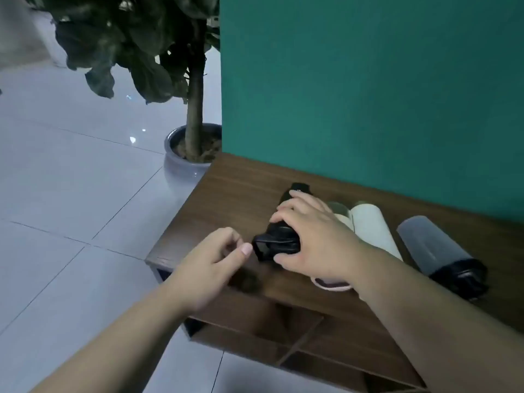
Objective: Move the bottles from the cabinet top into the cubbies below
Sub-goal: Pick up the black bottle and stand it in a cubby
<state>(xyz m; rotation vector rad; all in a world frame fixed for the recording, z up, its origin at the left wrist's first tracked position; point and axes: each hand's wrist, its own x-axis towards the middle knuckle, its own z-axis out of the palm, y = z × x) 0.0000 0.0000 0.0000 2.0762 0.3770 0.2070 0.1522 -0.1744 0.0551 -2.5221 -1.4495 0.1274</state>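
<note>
Three bottles lie on their sides on the brown wooden cabinet top (226,199). My right hand (314,236) is closed over the middle of the black bottle (279,242), whose lid points toward me. My left hand (215,259) hovers just left of that lid, fingers loosely curled, holding nothing. To the right lies a white bottle (371,225) with a pink loop (330,285), partly hidden by my right forearm. Further right is a grey translucent bottle (431,245) with a black cap. The cubbies (255,330) open below the front edge.
A teal wall (368,80) rises directly behind the cabinet. A potted plant (192,148) stands on the pale tiled floor (71,180) beyond the cabinet's left end.
</note>
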